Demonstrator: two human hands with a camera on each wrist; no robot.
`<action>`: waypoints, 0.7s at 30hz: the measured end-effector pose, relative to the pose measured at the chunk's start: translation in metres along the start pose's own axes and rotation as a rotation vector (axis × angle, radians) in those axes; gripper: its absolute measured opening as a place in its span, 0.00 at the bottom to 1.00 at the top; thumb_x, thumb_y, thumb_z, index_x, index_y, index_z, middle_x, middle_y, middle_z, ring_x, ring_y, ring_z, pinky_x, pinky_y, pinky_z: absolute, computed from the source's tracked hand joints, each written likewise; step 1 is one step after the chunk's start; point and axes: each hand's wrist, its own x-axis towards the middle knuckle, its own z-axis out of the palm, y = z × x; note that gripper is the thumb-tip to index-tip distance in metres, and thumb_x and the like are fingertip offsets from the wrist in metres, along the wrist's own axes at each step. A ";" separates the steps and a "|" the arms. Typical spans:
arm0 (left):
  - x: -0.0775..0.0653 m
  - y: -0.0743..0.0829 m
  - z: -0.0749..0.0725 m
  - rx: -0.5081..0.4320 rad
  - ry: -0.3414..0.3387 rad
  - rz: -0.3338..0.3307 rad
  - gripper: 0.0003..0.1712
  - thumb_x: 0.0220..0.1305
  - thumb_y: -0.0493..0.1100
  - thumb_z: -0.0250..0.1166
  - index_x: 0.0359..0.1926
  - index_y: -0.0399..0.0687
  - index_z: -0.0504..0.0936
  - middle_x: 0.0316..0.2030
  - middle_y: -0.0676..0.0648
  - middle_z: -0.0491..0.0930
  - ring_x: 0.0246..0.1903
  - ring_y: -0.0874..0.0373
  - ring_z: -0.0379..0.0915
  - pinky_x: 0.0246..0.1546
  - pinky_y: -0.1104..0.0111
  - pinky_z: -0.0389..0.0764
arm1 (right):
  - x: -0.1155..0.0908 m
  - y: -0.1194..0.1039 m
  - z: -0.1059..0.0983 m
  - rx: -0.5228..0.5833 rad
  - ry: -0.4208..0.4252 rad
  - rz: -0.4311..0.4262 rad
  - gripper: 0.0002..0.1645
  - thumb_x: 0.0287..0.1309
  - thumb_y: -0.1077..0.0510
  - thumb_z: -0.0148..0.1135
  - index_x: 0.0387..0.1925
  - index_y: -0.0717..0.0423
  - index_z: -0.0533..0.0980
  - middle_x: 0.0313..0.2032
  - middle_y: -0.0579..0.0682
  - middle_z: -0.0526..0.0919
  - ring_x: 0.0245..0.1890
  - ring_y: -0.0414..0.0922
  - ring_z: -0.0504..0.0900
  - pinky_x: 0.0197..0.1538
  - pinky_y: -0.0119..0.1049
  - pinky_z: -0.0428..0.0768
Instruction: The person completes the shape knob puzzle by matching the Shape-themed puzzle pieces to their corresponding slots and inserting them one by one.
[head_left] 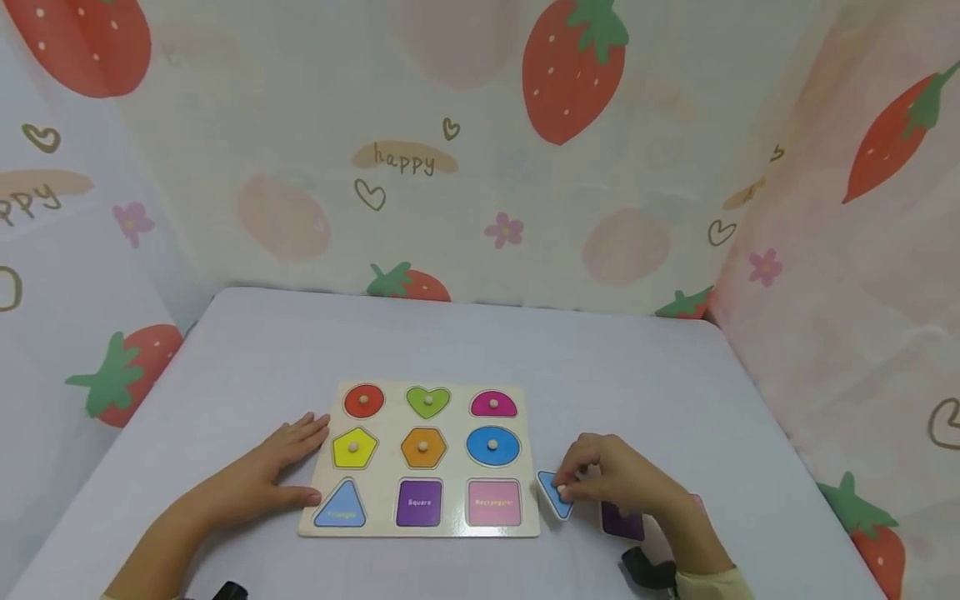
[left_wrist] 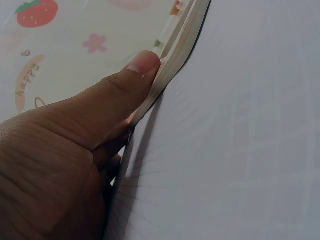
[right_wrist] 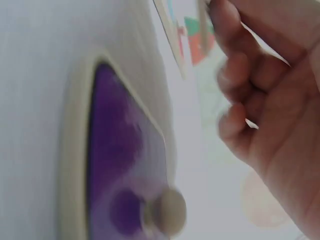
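Observation:
A pale wooden puzzle board [head_left: 386, 425] lies flat on the table. My left hand [head_left: 270, 475] rests at its left edge, fingers extended; in the left wrist view the thumb [left_wrist: 117, 87] touches the board's side. Beyond the right edge, my right hand [head_left: 618, 475] pinches the knob of a blue triangle piece [head_left: 552, 493], held tilted beside the board. Under that hand lies a purple square piece [head_left: 621, 522], its knob large in the right wrist view. Knobbed pieces sit in the upper two rows; the bottom row shows bare printed triangle [head_left: 341, 510], square [head_left: 419, 503] and rectangle [head_left: 493, 503] slots.
A sliver of a pink piece [head_left: 701, 501] shows behind the right wrist. Dark wrist devices, one being the right strap [head_left: 648, 570], appear near the front. Strawberry-printed curtains [head_left: 450, 208] stand around the white table [head_left: 450, 342].

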 end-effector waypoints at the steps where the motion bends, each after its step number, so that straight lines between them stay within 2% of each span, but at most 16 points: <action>1: 0.000 0.000 0.000 -0.002 0.000 -0.002 0.60 0.50 0.72 0.73 0.79 0.55 0.62 0.80 0.48 0.55 0.80 0.37 0.41 0.75 0.36 0.50 | 0.002 -0.002 0.001 -0.007 0.020 -0.014 0.05 0.56 0.48 0.77 0.35 0.33 0.88 0.37 0.34 0.85 0.41 0.40 0.79 0.47 0.35 0.81; 4: 0.001 0.000 0.000 -0.003 -0.002 -0.006 0.60 0.50 0.72 0.73 0.79 0.55 0.61 0.80 0.47 0.54 0.80 0.37 0.41 0.75 0.36 0.50 | 0.008 -0.007 0.004 -0.033 0.073 -0.038 0.05 0.58 0.50 0.76 0.36 0.34 0.88 0.35 0.32 0.84 0.41 0.39 0.78 0.48 0.37 0.81; 10: 0.001 0.001 -0.004 -0.018 0.001 0.001 0.59 0.51 0.70 0.74 0.79 0.56 0.61 0.80 0.46 0.54 0.79 0.35 0.41 0.74 0.35 0.50 | 0.022 -0.023 0.010 -0.079 0.159 -0.018 0.05 0.58 0.50 0.76 0.35 0.32 0.87 0.32 0.28 0.84 0.40 0.39 0.78 0.46 0.37 0.80; 14: 0.001 0.002 -0.006 -0.029 0.008 0.017 0.58 0.51 0.68 0.75 0.79 0.54 0.62 0.80 0.45 0.55 0.79 0.35 0.41 0.74 0.35 0.49 | 0.032 -0.034 0.014 -0.039 0.190 -0.007 0.05 0.56 0.51 0.77 0.34 0.34 0.88 0.32 0.29 0.85 0.40 0.42 0.78 0.44 0.37 0.80; 21: -0.001 0.004 -0.004 -0.057 -0.002 0.013 0.59 0.50 0.67 0.76 0.79 0.53 0.63 0.80 0.46 0.55 0.80 0.38 0.40 0.74 0.36 0.48 | 0.046 -0.051 0.030 0.023 0.194 0.042 0.04 0.54 0.51 0.79 0.33 0.38 0.89 0.31 0.33 0.84 0.38 0.42 0.77 0.39 0.33 0.80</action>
